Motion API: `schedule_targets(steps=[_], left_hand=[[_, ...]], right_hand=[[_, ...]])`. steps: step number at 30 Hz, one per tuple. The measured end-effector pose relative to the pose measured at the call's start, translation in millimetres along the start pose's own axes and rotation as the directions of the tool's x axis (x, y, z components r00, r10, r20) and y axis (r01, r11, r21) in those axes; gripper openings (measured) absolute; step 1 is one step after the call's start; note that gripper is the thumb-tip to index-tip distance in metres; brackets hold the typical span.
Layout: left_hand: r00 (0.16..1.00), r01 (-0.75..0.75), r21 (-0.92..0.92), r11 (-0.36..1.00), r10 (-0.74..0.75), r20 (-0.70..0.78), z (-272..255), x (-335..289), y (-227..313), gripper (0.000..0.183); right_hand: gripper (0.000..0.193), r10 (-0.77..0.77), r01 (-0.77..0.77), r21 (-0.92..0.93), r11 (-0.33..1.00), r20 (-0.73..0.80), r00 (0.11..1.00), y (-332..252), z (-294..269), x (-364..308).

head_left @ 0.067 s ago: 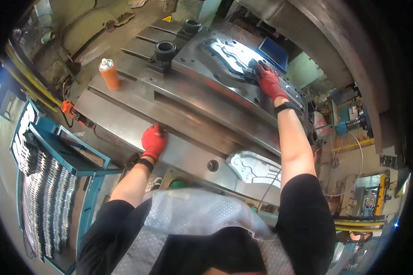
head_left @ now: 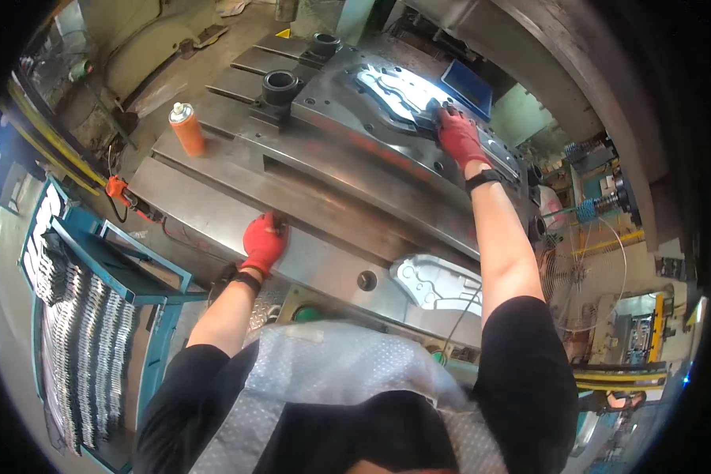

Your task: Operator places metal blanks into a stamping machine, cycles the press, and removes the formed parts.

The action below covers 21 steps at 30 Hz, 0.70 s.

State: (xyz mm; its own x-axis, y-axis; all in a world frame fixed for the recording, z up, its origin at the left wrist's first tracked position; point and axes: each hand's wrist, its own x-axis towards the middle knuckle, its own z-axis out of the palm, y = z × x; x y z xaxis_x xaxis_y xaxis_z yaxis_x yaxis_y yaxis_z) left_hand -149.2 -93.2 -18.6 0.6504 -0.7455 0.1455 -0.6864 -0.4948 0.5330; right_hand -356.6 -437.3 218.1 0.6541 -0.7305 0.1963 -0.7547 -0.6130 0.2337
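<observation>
My right hand (head_left: 458, 136), in a red glove, reaches far forward and grips the near edge of a shiny stamped metal sheet part (head_left: 399, 91) lying on the dark press die (head_left: 347, 134). My left hand (head_left: 264, 241), also in a red glove, rests flat on the front edge of the grey steel press bed (head_left: 213, 197), fingers bent over it, holding nothing. A second shaped metal part (head_left: 434, 280) lies at the bed's near right edge, below my right forearm.
An orange spray can (head_left: 186, 129) stands on the bed's left end. Two black guide bushings (head_left: 280, 83) rise behind it. A blue rack (head_left: 95, 316) with several stacked metal parts stands at my left. A fan guard and machinery (head_left: 600, 261) are at the right.
</observation>
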Motion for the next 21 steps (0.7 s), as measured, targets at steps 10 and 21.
schedule_targets(steps=[10, 21], left_hand=[[0.784, -0.323, -0.286, 0.902, 0.425, 0.453, -8, -115, -46, 0.026], [0.456, -0.506, -0.292, 0.812, 0.538, 0.709, 97, -147, -61, 0.035]], right_hand=[[0.035, -0.206, -0.468, 0.686, 0.556, 0.66, 0.722, -46, -42, -319], [0.021, 0.328, -0.514, 0.278, 0.812, 0.511, 0.795, -23, 144, -560]])
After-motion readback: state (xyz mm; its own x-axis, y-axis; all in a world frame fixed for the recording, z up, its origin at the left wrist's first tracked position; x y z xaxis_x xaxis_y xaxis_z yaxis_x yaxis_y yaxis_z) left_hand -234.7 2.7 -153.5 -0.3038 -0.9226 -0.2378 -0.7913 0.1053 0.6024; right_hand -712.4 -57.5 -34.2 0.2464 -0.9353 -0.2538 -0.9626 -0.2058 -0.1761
